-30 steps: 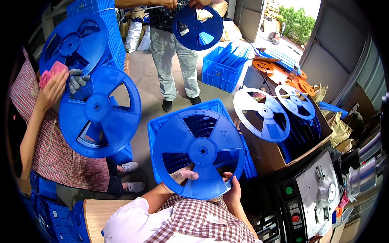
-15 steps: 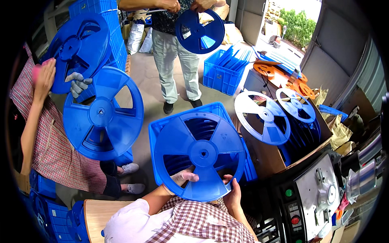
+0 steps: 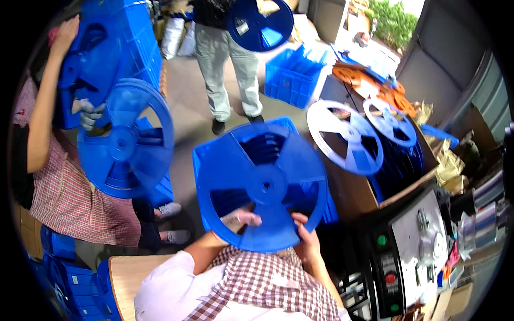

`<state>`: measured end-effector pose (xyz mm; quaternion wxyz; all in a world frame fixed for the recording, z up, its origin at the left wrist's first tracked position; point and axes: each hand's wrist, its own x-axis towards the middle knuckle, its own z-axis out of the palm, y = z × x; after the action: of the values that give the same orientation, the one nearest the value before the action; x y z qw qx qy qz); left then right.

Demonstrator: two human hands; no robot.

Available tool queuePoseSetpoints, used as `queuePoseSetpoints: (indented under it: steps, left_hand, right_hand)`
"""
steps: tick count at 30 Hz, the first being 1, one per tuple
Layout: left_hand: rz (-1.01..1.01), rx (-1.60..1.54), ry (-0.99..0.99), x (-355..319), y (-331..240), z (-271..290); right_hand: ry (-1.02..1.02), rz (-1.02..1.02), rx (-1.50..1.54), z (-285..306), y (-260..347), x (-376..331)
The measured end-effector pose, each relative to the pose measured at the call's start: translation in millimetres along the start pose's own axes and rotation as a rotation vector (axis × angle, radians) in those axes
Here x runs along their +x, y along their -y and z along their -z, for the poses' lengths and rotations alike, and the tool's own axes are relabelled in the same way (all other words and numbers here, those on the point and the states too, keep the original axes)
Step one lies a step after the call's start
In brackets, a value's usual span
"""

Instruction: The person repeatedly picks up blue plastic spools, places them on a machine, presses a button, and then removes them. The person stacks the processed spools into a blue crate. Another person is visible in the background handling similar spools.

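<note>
Head view: we're gripping a probably light, stiff, slick blue reel where we should, left fingers curled closed at the lower spoke, right fingers closed around the rim.

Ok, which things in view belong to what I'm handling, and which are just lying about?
Likely in the job:
blue disc, held by your left hand and right hand
blue crate beneath it, with curved blue edges inside

Apparently just lying about:
orange discs
crumpled brown paper
white sacks
</note>
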<state>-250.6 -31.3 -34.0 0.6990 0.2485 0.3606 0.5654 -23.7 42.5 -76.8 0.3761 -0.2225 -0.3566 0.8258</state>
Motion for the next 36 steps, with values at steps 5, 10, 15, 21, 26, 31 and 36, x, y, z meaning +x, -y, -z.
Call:
queuePoseSetpoints:
  steps: [5,10,15,21,26,31,36]
  left_hand:
    - [-0.098,0.139,0.001,3,-18,-34]
    - [-0.103,-0.157,-0.001,9,-7,-26]
    - [-0.466,-0.120,-0.461,4,21,79]
    - [-0.776,0.711,-0.426,-35,-32,-10]
    - [-0.960,1.448,-0.296,8,-37,-28]
    - [-0.368,1.075,0.072,16,-26,-35]
    - [0.045,1.035,0.795,49,-7,-69]
  right_hand:
    - [0.025,0.010,0.008,6,20,5]
    - [0.030,0.082,-0.009,4,39,0]
    - [-0.015,0.136,0.050,9,46,3]
    - [-0.042,0.198,-0.141,2,58,0]
    - [-0.138,0.277,-0.554,-20,72,-32]
    - [-0.292,0.287,-0.762,-29,94,-105]
    - [-0.511,0.624,-0.713,-42,80,-193]
